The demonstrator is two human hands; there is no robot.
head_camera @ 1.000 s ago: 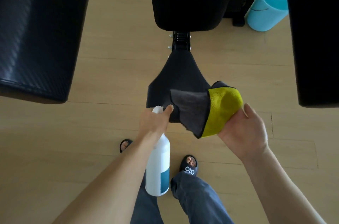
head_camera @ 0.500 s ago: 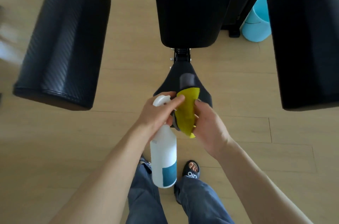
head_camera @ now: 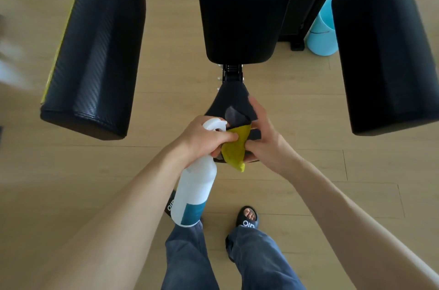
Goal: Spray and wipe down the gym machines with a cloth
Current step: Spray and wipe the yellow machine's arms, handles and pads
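My left hand (head_camera: pixel 202 138) grips the neck of a white spray bottle (head_camera: pixel 193 192) with a teal label, which hangs down toward the floor; its fingertips also touch the cloth. The yellow and grey cloth (head_camera: pixel 235 149) is bunched between both hands. My right hand (head_camera: pixel 263 140) holds the cloth from the right, fingers curled round it, over the black seat (head_camera: pixel 231 99) of the gym machine. The seat's near end is hidden by the hands and cloth.
A black back pad (head_camera: pixel 242 9) stands beyond the seat. Large black arm pads hang at the left (head_camera: pixel 95 52) and right (head_camera: pixel 384 47). A light blue bin (head_camera: pixel 322 35) sits on the wooden floor at the back right. My sandalled feet stand below.
The cloth, spread open to the right a second ago, is now gathered between both hands. My right hand moved left to meet my left hand. The view has pulled back, showing more of the pads.
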